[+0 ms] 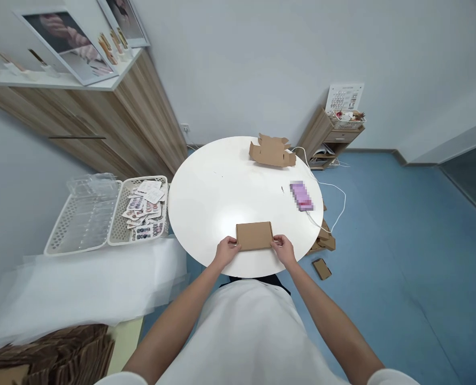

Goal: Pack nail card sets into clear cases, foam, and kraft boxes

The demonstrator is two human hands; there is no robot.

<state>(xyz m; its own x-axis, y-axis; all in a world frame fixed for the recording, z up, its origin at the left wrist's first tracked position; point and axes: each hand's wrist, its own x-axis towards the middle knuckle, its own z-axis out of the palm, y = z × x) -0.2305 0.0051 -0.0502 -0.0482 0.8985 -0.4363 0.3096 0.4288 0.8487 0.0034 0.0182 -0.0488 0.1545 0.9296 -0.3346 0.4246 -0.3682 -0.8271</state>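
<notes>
A flat brown cardboard box (254,236), closed, lies near the front edge of the white oval table (206,187). My left hand (226,252) grips its near left corner, fingers closed on the edge. At the near right corner, my right hand (283,249) holds the box the same way. Toward the back of the table lies an unfolded cardboard box blank (273,151) with its flaps raised. A purple, pixelated phone-like item (301,196) with a white cable rests on the right side.
Left of the table stand a white basket of printed cards (166,211) and another with clear plastic packs (57,235). White sheets (101,283) and stacked brown cardboard (65,355) lie nearer. A small box (322,269) is on the floor at right, near more cardboard (325,239).
</notes>
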